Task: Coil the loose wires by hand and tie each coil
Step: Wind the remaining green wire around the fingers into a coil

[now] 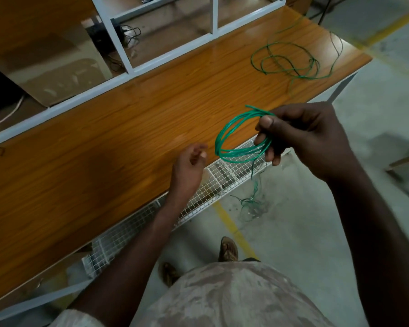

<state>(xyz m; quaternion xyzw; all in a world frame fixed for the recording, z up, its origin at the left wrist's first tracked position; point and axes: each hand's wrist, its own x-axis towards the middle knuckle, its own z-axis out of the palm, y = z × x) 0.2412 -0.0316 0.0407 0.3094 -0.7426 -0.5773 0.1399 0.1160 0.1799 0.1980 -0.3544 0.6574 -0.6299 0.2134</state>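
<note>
— So, what did the right hand (300,135) have when you looked?

— I saw it closed around a green plastic-coated wire coil (240,135) of several loops, thumb pressed over the bundle. I judged that pinch was there to stop the loops springing apart. The coil hung in the air over the front edge of the orange wood-grain tabletop (104,138).

— And the left hand (190,161)?

— Half curled, empty, just beside the coil but not touching. I guessed it was placed to take up the thin loose green tail (254,180) dangling toward the floor, for tying.

— Anything left to do?

— I counted 1 more tangle of thin green wire (291,60) lying loose at the table's far right end, uncoiled.
</note>
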